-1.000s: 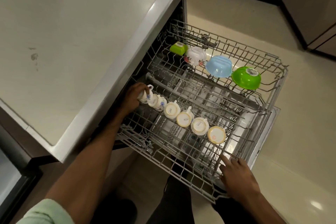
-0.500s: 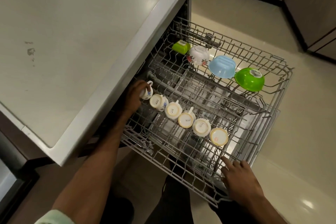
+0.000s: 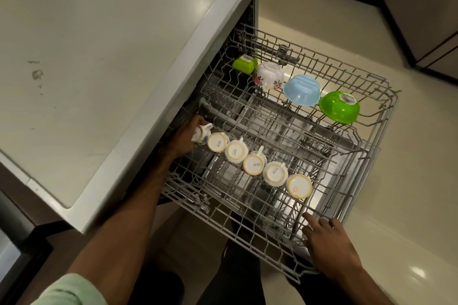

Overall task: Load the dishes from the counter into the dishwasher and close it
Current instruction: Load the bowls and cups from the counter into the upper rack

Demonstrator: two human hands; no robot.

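1. The left hand (image 3: 184, 140) reaches under the counter (image 3: 99, 57) edge and grips a small floral cup (image 3: 201, 133) at the innermost end of the cup row in the upper rack (image 3: 371, 163); its fingers wrap the cup, which sits tilted with its handle pointing up.
2. The right hand (image 3: 327, 242) rests on the rack's front rim, at the corner farthest from the counter, fingers spread and flat on the wire, gripping nothing as far as I can see.
3. Outward from the held cup, five more cups (image 3: 254, 164) stand base-up in a line along the near side of the rack, running away from the counter; the last one (image 3: 299, 186) sits nearest the right hand.
4. Along the far side of the rack, four bowls lie upside down: a small green square bowl (image 3: 244, 64) closest to the counter, then a floral white bowl (image 3: 269, 75), a blue bowl (image 3: 301, 90) and a round green bowl (image 3: 339, 106) farthest out.
5. The counter's visible stretch shows no dishes, only a few marks, so loading looks close to finished, with this cup probably the last.
6. Left to do, in my judgement: seat the cup, slide the rack in and shut the dishwasher, whose door is barely visible below the rack.
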